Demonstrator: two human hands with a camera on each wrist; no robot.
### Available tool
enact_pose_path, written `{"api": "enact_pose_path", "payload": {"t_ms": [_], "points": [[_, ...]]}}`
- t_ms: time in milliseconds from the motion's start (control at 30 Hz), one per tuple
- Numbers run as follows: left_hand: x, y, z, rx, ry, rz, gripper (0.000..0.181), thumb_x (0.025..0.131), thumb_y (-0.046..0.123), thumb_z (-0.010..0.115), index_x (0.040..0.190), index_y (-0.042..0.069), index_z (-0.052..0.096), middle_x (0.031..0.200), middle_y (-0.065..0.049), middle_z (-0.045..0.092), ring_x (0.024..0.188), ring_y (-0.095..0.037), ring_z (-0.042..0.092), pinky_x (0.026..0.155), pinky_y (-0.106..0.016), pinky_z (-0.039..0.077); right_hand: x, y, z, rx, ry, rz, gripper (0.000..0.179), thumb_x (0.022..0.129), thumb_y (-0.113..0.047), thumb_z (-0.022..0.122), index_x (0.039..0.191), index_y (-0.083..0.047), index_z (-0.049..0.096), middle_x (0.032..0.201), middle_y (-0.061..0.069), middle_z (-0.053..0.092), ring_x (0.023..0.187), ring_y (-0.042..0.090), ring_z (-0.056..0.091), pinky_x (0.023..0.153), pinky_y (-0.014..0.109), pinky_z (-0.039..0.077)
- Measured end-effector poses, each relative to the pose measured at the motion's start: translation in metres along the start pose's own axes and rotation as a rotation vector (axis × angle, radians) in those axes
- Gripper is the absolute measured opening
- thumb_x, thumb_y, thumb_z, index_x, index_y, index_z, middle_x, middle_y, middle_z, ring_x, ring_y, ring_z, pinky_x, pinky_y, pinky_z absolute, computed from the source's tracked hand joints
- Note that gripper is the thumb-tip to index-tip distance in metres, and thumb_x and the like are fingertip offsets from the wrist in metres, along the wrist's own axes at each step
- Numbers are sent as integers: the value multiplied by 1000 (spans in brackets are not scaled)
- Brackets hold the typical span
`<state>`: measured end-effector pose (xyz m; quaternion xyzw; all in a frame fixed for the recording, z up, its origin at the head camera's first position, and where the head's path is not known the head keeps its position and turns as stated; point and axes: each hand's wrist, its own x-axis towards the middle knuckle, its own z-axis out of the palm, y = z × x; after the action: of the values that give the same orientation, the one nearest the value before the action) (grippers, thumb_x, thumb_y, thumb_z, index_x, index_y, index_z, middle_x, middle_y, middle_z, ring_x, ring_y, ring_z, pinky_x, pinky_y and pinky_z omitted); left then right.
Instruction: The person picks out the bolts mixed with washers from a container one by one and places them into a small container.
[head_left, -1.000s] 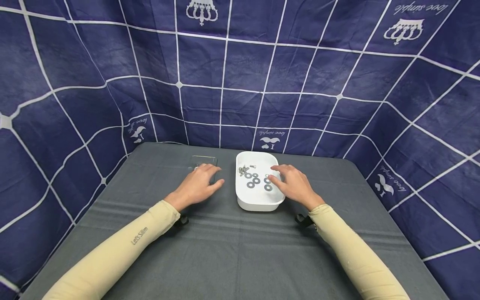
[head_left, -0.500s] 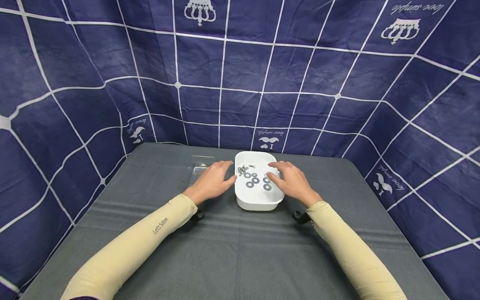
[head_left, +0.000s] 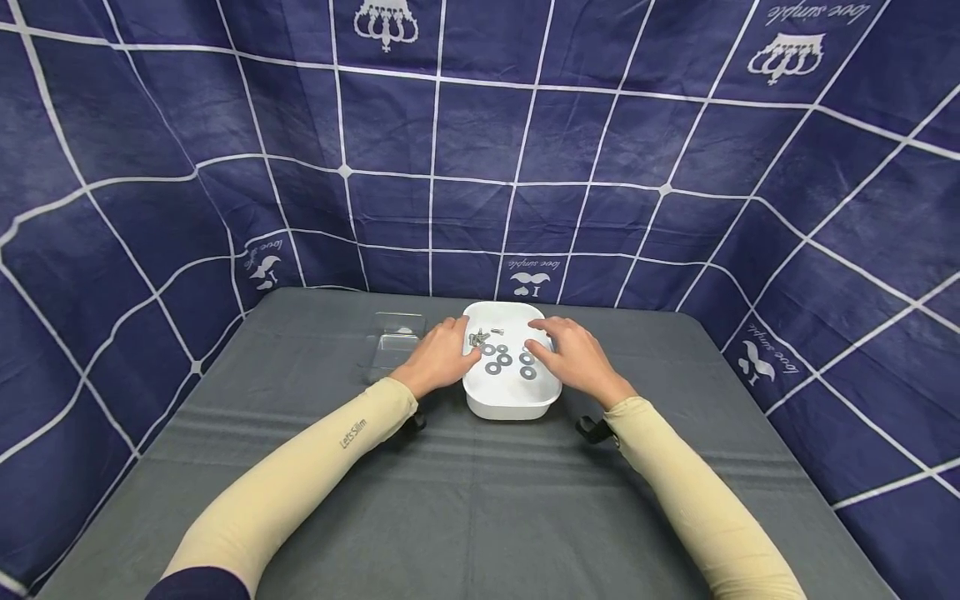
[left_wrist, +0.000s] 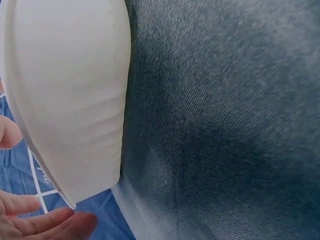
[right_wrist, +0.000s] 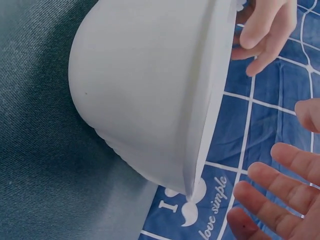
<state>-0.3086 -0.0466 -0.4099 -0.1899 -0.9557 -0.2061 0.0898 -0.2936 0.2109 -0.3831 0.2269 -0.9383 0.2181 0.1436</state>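
A white plastic tray (head_left: 510,393) stands on the grey cloth and holds several grey flat washers (head_left: 492,367) and a small heap of screws (head_left: 477,338). My left hand (head_left: 438,357) is at the tray's left rim, its thumb reaching over the inside near the screws. In the left wrist view, its fingers (left_wrist: 50,224) lie just beyond the tray's edge, straight. My right hand (head_left: 581,360) hovers over the right rim, fingers spread and holding nothing. The right wrist view shows those fingers (right_wrist: 285,195) apart from the tray wall.
A clear plastic box (head_left: 396,343) with its lid raised lies left of the tray, partly behind my left hand. The grey cloth-covered table (head_left: 472,500) is bordered by dark blue checked curtains (head_left: 480,133) at the back and both sides.
My left hand has moved right, from over the clear box to the tray's left rim, leaving the box more visible. The right hand has stayed at the right rim. The view has shifted slightly.
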Motion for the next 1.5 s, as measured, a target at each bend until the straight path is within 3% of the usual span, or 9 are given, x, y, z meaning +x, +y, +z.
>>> {"api": "enact_pose_path", "payload": {"t_ms": [233, 500, 867, 1100, 1500], "points": [[13, -2, 7, 27, -60, -55, 76, 96, 40, 60, 150, -7, 36, 134, -28, 54, 124, -40, 56, 107, -47, 46, 3, -2, -3, -4, -6, 3, 43, 98, -45, 61, 130, -16, 68, 128, 6, 67, 108, 24, 65, 92, 46, 52], [20, -4, 14, 14, -76, -95, 78, 95, 41, 61, 149, -9, 36, 131, -29, 54, 122, -42, 56, 107, -48, 45, 8, -4, -3, 3, 6, -22, 42, 98, -42, 62, 129, -14, 68, 124, 8, 69, 106, 28, 67, 89, 47, 53], [21, -8, 19, 26, -114, -142, 83, 96, 45, 57, 155, -4, 27, 143, -32, 47, 133, -45, 48, 111, -50, 41, 20, -8, -6, 19, -18, -17, 41, 98, -40, 62, 131, -16, 67, 127, 5, 68, 109, 28, 68, 90, 46, 54], [20, -8, 21, 25, -125, -156, 82, 98, 45, 55, 157, -3, 24, 144, -32, 45, 135, -45, 46, 112, -51, 41, 33, -9, -5, 78, -32, -28, 41, 97, -36, 64, 131, -13, 66, 126, 6, 68, 109, 29, 67, 88, 44, 54], [18, -6, 22, 20, -130, -177, 80, 98, 45, 54, 158, 1, 23, 143, -32, 46, 134, -44, 46, 109, -52, 43, 60, -5, 9, 210, -73, 41, 37, 94, -27, 67, 124, -5, 70, 120, 13, 71, 103, 31, 68, 90, 43, 54]]}}
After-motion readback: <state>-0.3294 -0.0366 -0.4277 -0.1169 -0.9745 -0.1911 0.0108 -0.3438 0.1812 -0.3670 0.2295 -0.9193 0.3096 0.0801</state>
